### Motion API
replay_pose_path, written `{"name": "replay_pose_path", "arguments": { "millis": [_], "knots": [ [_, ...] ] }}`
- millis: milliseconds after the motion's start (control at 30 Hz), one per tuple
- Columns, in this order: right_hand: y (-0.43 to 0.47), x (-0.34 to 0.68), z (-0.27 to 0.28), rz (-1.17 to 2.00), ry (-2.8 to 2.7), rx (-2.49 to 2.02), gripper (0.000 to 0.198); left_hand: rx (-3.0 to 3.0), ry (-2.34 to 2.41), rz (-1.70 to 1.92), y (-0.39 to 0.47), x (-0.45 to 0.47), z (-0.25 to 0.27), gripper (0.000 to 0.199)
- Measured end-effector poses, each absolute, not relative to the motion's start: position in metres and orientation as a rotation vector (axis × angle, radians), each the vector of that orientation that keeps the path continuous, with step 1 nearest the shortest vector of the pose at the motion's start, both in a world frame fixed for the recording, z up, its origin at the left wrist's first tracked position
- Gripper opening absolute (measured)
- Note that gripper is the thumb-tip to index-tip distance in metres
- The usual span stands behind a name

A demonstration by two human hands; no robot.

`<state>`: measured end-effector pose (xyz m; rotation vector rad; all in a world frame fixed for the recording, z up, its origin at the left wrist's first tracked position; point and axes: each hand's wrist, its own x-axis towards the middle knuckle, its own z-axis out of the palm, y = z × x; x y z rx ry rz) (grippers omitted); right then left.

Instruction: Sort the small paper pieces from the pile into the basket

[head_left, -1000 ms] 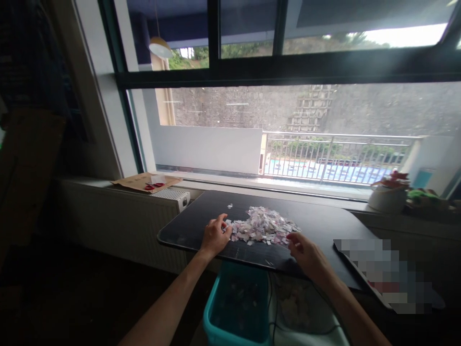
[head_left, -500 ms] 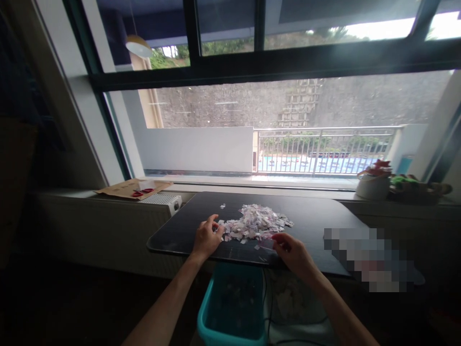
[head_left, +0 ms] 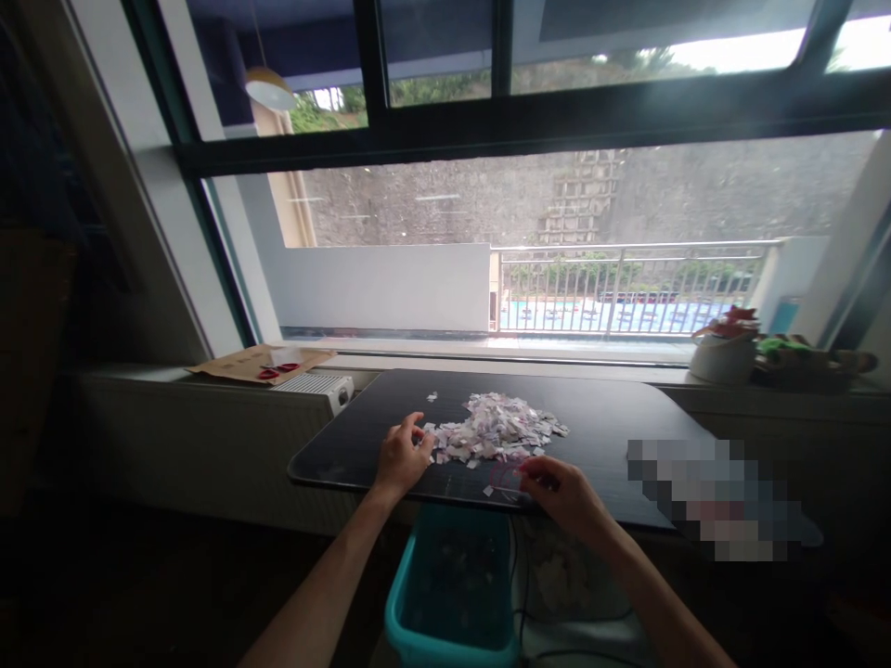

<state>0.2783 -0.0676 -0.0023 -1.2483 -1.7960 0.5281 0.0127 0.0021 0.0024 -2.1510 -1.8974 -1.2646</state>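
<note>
A heap of small cut paper pieces [head_left: 505, 422], white with pale pink and grey, lies on the dark table [head_left: 591, 399]. My left hand [head_left: 406, 455] rests at the heap's left end, fingers curved and apart, with nothing visible in them. Near the table's front edge, my right hand [head_left: 561, 487] pinches a thin, see-through flat card with pinkish edges [head_left: 504, 477]; its exact kind is unclear. One loose paper scrap [head_left: 488, 491] lies beside the card's left end, close to the front edge.
Below the table's front edge stands a turquoise bin [head_left: 452, 594], its contents dim. Red-handled scissors [head_left: 278, 371] lie on brown cardboard [head_left: 229, 365] at left. A white pot [head_left: 724, 357] stands on the sill at right. Dark cables [head_left: 525, 575] hang behind the bin.
My right hand has shifted slightly left and toward the front edge with the clear card. A loose scrap has moved nearer that edge. My left hand has hardly moved.
</note>
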Motion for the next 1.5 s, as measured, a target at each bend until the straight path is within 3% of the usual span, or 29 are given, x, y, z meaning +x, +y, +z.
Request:
{"name": "replay_pose_path", "arguments": {
  "millis": [700, 1067, 1500],
  "knots": [
    [-0.065, 0.282, -0.006, 0.864, -1.847, -1.069, 0.023, -2.152, -1.897, -1.288, 0.004, 0.013, 0.0, 0.037],
    [-0.036, 0.251, -0.014, 0.55, -1.758, -1.177, 0.025, -2.145, -1.872, -1.289, 0.004, 0.013, -0.001, 0.036],
    [-0.035, 0.254, -0.018, 0.578, -1.712, -1.187, 0.025, -2.141, -1.911, -1.262, 0.0, 0.015, 0.003, 0.036]
  ]
}}
